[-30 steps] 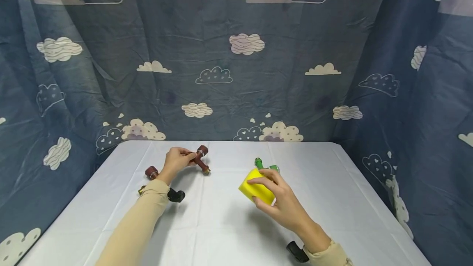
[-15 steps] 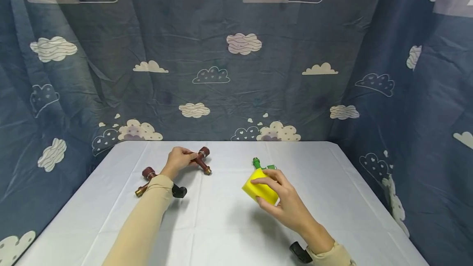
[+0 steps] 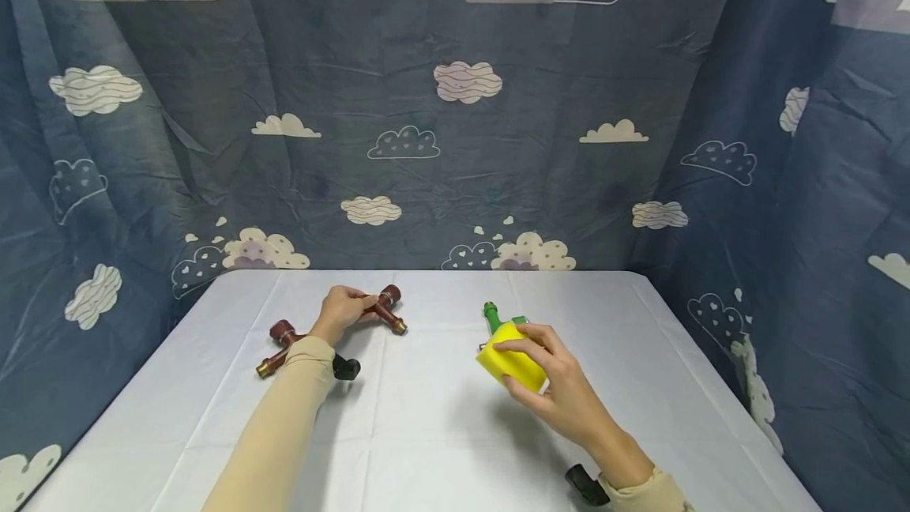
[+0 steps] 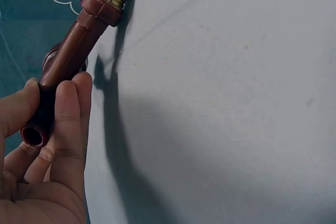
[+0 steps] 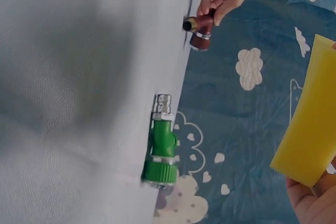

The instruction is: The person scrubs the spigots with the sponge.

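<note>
At the back left of the table, my left hand (image 3: 344,311) pinches a brown plastic valve (image 3: 386,309) with a knob and a threaded brass end. In the left wrist view, thumb and fingers close round the body of this valve (image 4: 71,51), and its hollow end points down. My right hand (image 3: 558,385) holds a yellow sponge (image 3: 513,356) above the table, thumb on one side and fingers on the other. Just behind the sponge lies a green valve (image 3: 494,316), partly hidden by it; the right wrist view shows the green valve (image 5: 164,140) with its metal tip and ribbed knob.
A second brown valve (image 3: 286,349) lies at the left, partly covered by my left forearm. Black camera pieces (image 3: 346,368) stick out at both wrists. The white table (image 3: 419,449) ends at a dark blue cloud-patterned curtain (image 3: 398,46).
My right hand has shifted slightly right with the sponge, uncovering more of the green valve. My left hand stays nearly in place; more of the second brown valve shows beside the forearm.
</note>
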A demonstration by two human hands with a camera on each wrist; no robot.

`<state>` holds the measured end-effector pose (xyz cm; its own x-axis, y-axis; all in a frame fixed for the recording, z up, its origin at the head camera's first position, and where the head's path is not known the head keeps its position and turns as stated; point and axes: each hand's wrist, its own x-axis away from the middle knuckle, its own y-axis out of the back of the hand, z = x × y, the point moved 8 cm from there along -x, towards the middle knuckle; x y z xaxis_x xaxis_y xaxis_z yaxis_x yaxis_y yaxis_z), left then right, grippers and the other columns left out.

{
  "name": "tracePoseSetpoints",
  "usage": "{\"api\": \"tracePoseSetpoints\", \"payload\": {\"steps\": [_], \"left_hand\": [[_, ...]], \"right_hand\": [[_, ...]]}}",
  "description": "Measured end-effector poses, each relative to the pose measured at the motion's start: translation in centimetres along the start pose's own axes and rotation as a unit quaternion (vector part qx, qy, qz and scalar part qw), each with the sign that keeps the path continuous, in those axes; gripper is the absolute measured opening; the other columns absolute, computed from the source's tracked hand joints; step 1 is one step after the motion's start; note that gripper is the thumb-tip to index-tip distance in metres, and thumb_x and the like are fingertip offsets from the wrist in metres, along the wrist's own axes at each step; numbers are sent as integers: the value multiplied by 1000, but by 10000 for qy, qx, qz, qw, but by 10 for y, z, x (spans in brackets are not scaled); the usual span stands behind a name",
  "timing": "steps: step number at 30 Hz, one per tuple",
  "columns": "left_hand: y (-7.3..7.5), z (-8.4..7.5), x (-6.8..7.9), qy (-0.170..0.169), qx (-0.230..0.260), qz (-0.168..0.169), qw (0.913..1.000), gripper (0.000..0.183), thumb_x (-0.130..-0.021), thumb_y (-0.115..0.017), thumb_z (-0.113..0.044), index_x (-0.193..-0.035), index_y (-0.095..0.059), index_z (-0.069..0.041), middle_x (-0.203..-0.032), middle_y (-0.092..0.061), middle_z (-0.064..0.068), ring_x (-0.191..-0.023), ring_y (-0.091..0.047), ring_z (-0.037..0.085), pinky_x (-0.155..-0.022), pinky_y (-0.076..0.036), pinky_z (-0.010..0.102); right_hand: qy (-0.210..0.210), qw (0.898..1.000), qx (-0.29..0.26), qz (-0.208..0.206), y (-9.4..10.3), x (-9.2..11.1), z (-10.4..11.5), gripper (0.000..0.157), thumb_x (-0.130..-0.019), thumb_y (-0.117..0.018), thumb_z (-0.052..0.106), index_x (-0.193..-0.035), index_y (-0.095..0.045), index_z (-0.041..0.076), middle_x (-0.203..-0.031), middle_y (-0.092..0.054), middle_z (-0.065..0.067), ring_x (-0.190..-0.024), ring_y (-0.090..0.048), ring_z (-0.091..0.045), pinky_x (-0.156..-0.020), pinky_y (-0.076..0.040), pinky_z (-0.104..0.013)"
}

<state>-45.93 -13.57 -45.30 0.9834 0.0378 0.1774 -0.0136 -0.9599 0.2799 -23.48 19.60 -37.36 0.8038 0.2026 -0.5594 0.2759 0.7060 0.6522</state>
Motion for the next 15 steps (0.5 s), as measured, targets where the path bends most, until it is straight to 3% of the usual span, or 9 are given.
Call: {"api": "tracePoseSetpoints", "payload": {"steps": [8, 11, 15], "left_hand": [[0, 8, -3, 180, -8, -59, 9998, 40, -103, -73, -12, -132, -64, 14, -125, -63, 28, -64, -73, 5, -83, -68, 26], [2, 10, -4, 154, 0, -184, 9997, 37, -100, -77, -12, -126, -69, 12, -116, -68, 25, -62, -73, 5, -78, -68, 25], [8, 9, -5, -65, -174, -558, 9983, 30, -93, -86, -14, -112, -78, 9, -90, -76, 13, -60, -74, 6, -70, -68, 23]], "right_hand": [[-75, 9999, 47, -63, 5, 1, -6, 48, -88, -86, 7, -128, -74, 29, -147, -59, -10, -124, -66, -33, -91, -66, -43], [-123, 9999, 52, -80, 7, 2, -9, 48, -88, -86, 5, -128, -74, 29, -147, -59, -10, -124, -66, -34, -91, -67, -43], [-134, 9998, 61, -95, 9, 3, -12, 49, -87, -86, 5, -128, -74, 28, -147, -59, -10, -124, -65, -34, -91, -66, -44]]}}
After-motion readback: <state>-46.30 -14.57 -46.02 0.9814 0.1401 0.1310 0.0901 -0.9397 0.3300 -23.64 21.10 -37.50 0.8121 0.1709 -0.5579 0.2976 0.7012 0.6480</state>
